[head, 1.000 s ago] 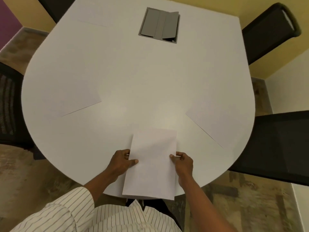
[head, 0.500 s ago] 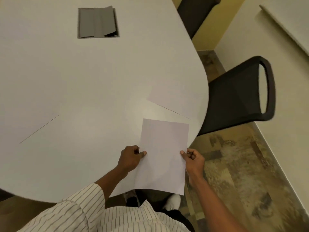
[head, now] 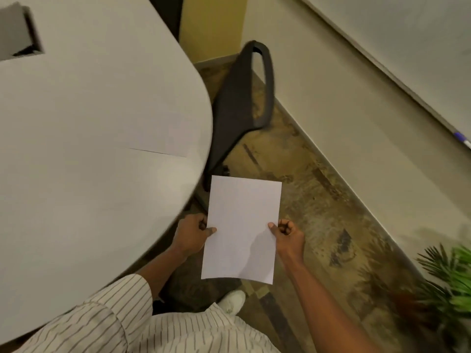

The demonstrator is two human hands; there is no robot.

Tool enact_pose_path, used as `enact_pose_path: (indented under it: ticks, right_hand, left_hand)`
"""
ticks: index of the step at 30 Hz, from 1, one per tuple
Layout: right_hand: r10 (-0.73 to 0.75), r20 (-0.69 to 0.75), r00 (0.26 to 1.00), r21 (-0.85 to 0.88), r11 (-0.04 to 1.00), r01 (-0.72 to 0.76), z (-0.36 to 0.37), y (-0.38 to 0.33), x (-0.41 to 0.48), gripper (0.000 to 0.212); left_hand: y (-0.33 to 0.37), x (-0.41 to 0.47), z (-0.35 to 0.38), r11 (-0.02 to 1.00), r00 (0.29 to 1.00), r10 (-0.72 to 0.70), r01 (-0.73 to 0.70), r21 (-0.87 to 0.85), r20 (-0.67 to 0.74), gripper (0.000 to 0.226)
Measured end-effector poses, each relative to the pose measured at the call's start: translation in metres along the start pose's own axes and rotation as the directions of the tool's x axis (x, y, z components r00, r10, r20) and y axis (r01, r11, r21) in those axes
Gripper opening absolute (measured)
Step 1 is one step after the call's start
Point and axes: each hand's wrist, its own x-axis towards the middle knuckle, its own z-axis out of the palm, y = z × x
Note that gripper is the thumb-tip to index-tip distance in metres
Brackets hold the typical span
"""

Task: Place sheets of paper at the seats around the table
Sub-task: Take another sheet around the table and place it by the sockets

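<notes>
I hold white paper (head: 242, 225), one sheet or a thin stack, flat in both hands, off the table's right edge and above the floor. My left hand (head: 191, 234) pinches its left edge with thumb on top. My right hand (head: 286, 234) pinches its right edge the same way. Another sheet of paper (head: 163, 138) lies on the white table (head: 84, 123) near its right rim, in front of a black chair (head: 237, 105).
A grey cable hatch (head: 17, 34) is set into the table at the far left. A second dark chair (head: 168, 11) stands at the table's far side. A wall (head: 356, 110) runs along the right, with a green plant (head: 451, 278) at the lower right. My white shoe (head: 232, 300) shows below the paper.
The view has swung right and I have moved off the table's end toward its right side. The paper in my hands went from over the table edge to over the floor.
</notes>
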Motion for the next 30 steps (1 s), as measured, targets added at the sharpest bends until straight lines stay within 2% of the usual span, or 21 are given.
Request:
enact_pose_path:
  ticks: [5, 11, 21, 30]
  right_hand:
    - [0.031, -0.086, 0.996, 0.002, 1.000, -0.031, -0.084, 0.014, 0.037, 0.019]
    - [0.032, -0.179, 0.983, 0.048, 0.999, -0.024, -0.144, 0.015, 0.080, 0.022]
    - [0.050, -0.308, 0.950, 0.043, 0.998, -0.038, -0.193, -0.007, 0.172, 0.016]
    - [0.042, -0.329, 0.943, -0.016, 0.999, -0.050, -0.206, -0.087, 0.293, 0.015]
  left_hand:
    - [0.059, 0.002, 0.079, 0.996, 0.997, 0.064, -0.066, 0.060, 0.032, 0.016]
    - [0.124, 0.028, 0.129, 0.983, 0.988, 0.139, -0.146, 0.110, 0.075, 0.011]
    - [0.229, 0.120, 0.187, 0.966, 0.969, 0.186, -0.211, 0.148, 0.165, 0.018]
    - [0.335, 0.219, 0.213, 0.967, 0.955, 0.185, -0.219, 0.131, 0.232, 0.017]
